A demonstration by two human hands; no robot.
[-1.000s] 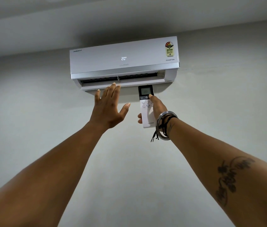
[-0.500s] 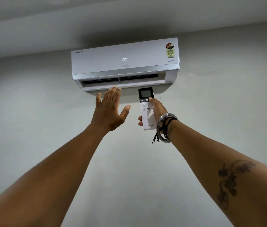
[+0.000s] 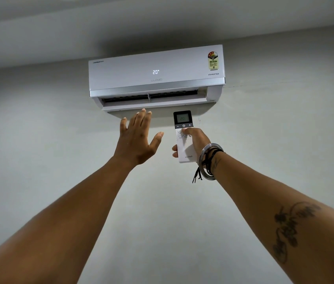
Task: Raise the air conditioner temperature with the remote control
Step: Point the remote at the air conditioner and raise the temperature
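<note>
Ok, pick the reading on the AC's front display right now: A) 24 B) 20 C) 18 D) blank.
B: the AC display shows 20, and the remote in the right hand seems to read 20 as well.

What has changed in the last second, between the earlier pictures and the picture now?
The thumb of the right hand has drawn back down the remote control, from the dark strip with the plus button to the white buttons below it. The rest is as before: the right hand grips the remote, the left hand is raised open under the air conditioner, and its display reads 20.
</note>
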